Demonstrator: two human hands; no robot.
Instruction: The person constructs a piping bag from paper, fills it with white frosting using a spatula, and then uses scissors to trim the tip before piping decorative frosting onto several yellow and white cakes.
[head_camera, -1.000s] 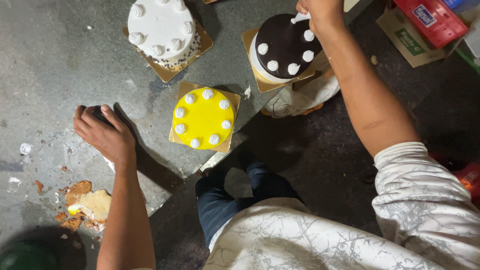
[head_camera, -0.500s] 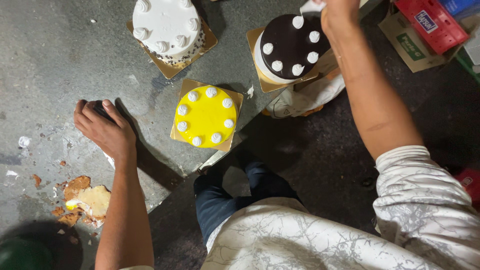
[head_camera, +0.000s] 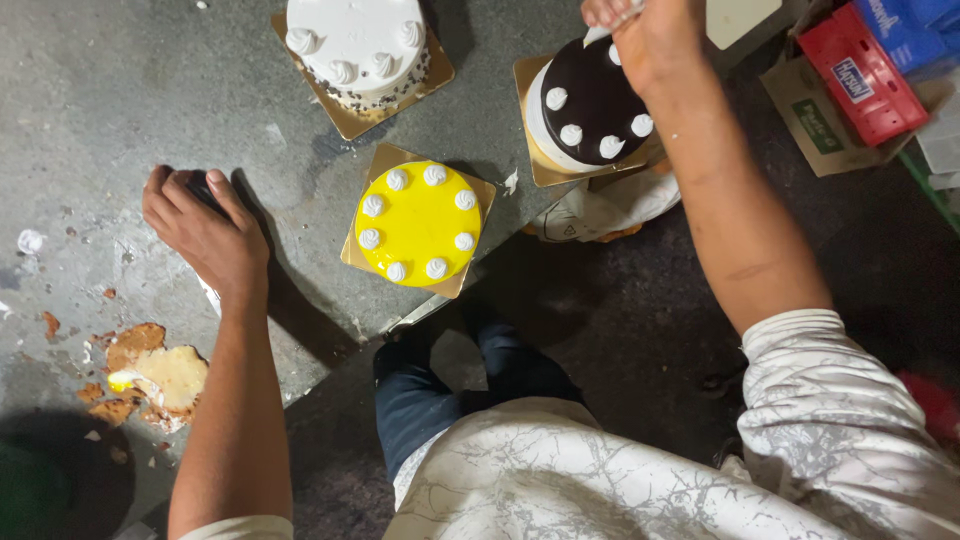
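Right hand (head_camera: 650, 35): fingertips cut off by the top edge; it grips a white piping bag (head_camera: 612, 25), mostly out of frame, tip hidden over the dark cake (head_camera: 590, 110). Left hand (head_camera: 205, 235): covers a small dark object (head_camera: 205, 188) on the worktop (head_camera: 120, 100); kind cannot be told. White cake (head_camera: 358, 45): top cut off by the edge. Red box (head_camera: 860, 75), blue box (head_camera: 915, 25): cropped at the top-right corner. Green shape (head_camera: 25, 495), bottom left: blurred, unidentifiable.
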